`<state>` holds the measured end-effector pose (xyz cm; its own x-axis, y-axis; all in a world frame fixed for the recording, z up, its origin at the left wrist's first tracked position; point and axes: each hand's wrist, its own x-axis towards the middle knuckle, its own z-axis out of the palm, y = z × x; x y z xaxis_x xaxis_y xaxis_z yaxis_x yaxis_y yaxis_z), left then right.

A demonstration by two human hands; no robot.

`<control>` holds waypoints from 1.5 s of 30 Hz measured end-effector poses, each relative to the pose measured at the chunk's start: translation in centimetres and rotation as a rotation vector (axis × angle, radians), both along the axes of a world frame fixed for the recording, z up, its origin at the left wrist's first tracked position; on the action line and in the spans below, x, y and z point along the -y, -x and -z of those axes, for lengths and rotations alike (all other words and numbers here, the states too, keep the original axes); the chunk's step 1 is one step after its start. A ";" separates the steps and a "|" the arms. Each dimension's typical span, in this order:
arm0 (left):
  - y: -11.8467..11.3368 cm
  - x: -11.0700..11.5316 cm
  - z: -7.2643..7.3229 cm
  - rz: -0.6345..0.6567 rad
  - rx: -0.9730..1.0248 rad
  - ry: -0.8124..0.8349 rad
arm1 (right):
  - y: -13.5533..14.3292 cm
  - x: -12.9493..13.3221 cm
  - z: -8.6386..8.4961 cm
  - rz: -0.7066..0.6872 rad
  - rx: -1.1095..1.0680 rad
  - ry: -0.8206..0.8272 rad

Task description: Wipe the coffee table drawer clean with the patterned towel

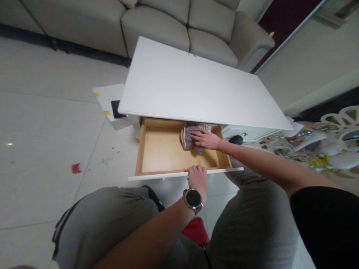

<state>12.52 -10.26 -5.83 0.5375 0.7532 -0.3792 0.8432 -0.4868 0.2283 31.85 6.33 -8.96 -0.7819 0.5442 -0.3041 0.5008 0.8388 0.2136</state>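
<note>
An open wooden drawer (162, 149) with a white front sticks out from under a white cabinet top (196, 87). Inside it, toward the right, lies a folded purple-grey knitted cloth (187, 137) with pale edging. My right hand (206, 139) rests on this cloth, its fingers spread. My left hand (197, 178), with a round watch on the wrist, is closed over the top edge of the drawer front, near the middle. Its thumb is mostly hidden.
A grey sofa (157, 22) stands behind the cabinet. To the left, a white box (108, 93) holds a dark flat object (116, 109). A red scrap (76, 168) lies on the floor. Mixed items and a white ornate frame (339, 117) are at the right.
</note>
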 end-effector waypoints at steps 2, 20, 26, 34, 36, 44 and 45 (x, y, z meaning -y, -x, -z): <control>0.0 0.0 -0.1 0.007 0.005 0.004 | -1.7 0.0 -0.4 0.124 0.135 -0.031; 0.3 -0.1 -0.2 0.007 0.034 0.000 | -3.1 5.8 1.6 0.812 0.520 0.342; 0.5 -0.1 -0.2 0.002 0.058 -0.014 | -3.6 4.5 0.7 0.790 0.441 0.140; 0.5 -0.4 0.3 0.013 0.074 -0.002 | -3.5 -0.9 2.0 0.819 0.453 0.074; 0.4 -0.5 0.4 0.016 0.070 0.015 | -3.2 -0.9 2.2 0.803 0.489 0.103; -0.1 -0.6 0.3 0.009 0.005 0.042 | -1.3 4.3 1.2 0.771 0.558 0.292; -0.1 -0.6 0.3 0.012 0.009 0.043 | -1.1 5.1 0.9 0.780 0.559 0.331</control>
